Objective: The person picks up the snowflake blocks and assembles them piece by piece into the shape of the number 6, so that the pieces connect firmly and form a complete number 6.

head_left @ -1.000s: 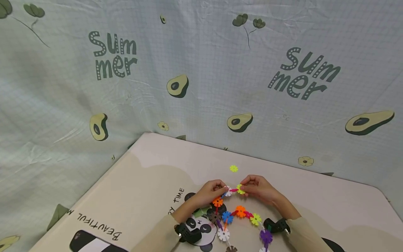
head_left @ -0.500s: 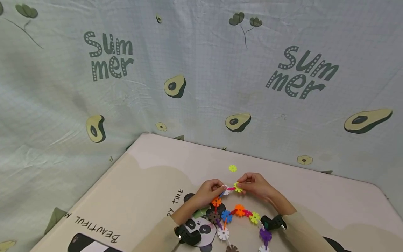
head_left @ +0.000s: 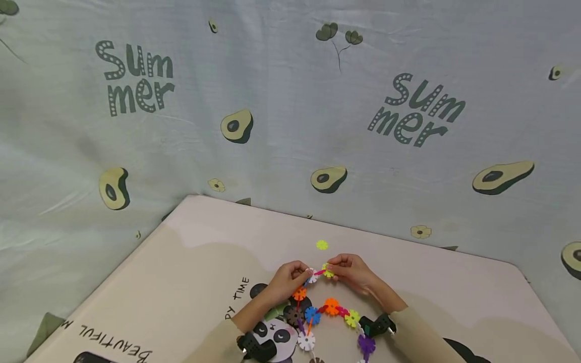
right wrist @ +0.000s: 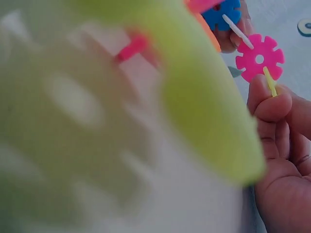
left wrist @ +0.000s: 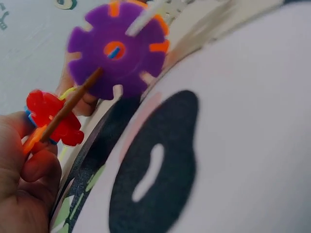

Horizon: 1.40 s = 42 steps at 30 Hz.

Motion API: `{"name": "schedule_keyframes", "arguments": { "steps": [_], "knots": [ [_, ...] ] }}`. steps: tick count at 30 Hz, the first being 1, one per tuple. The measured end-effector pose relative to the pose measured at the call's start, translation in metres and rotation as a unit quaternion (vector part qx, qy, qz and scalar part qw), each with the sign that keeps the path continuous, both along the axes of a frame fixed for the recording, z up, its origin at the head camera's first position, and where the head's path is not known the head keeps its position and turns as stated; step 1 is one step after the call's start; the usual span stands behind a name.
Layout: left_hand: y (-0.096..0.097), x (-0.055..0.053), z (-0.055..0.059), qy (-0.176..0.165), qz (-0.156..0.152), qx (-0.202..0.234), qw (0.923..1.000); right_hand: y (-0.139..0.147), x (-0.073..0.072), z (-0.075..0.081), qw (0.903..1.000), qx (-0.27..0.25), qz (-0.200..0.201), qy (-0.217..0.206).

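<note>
In the head view my left hand (head_left: 287, 282) pinches a linked chain of plastic snowflake discs near a white disc (head_left: 311, 276). My right hand (head_left: 353, 273) pinches a yellow snowflake disc (head_left: 327, 273) between thumb and fingers. A pink disc (right wrist: 260, 57), edge-on in the head view, joins the white disc to the yellow one. In the right wrist view the yellow disc (right wrist: 270, 83) sits edge-on in the pink disc's slot. From the left hand the chain runs down through orange (head_left: 299, 294) and brown (head_left: 292, 316) discs. Close purple (left wrist: 116, 48) and red (left wrist: 53, 116) discs show in the left wrist view.
A loose yellow disc (head_left: 322, 245) lies beyond the hands on the panda-printed table cover (head_left: 204, 262). More linked discs, such as blue (head_left: 312, 316), orange (head_left: 332, 306) and purple (head_left: 366, 345), lie between the forearms. A printed curtain (head_left: 272, 101) hangs behind the table.
The head view has turned to the right, so everything appears further left. Both hands keep their grips, with the yellow and pink discs still joined between them.
</note>
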<state>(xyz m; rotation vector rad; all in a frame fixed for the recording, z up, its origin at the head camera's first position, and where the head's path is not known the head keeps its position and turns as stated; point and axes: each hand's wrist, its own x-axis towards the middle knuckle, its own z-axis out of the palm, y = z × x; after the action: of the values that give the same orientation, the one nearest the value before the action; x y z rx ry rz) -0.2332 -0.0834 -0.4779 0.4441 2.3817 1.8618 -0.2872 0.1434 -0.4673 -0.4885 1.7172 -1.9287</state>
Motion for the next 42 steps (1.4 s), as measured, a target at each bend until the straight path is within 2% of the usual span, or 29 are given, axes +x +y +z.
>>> {"name": "schedule_keyframes", "arguments": {
  "steps": [3, 9, 15, 18, 25, 32, 42],
  "knots": [
    [-0.001, 0.001, 0.0, 0.001, 0.0, -0.001, 1.0, -0.003, -0.001, -0.001, 0.9999, -0.01, -0.002, -0.006],
    [0.002, -0.001, 0.0, 0.003, -0.011, -0.011, 0.9999, 0.005, -0.003, -0.002, 0.9998, 0.013, 0.009, 0.013],
    [0.003, -0.001, 0.001, -0.008, -0.029, 0.001, 0.9996, 0.013, -0.005, 0.001, 0.9953, 0.08, 0.032, 0.044],
    [0.002, -0.001, 0.0, -0.012, -0.035, 0.009, 0.9993, 0.013, -0.009, 0.004, 0.9933, 0.103, 0.015, 0.051],
    [-0.003, 0.0, -0.003, -0.016, -0.047, 0.013, 0.9987, 0.009, -0.019, 0.007, 0.9919, 0.115, -0.016, 0.053],
    [-0.005, 0.001, -0.003, -0.012, -0.052, 0.018, 0.9984, -0.002, -0.029, 0.005, 0.9789, 0.168, -0.044, 0.107],
    [-0.005, 0.003, 0.0, -0.022, -0.05, 0.02, 0.9983, -0.019, -0.039, 0.004, 0.9621, 0.208, -0.11, 0.138]
  ]
}}
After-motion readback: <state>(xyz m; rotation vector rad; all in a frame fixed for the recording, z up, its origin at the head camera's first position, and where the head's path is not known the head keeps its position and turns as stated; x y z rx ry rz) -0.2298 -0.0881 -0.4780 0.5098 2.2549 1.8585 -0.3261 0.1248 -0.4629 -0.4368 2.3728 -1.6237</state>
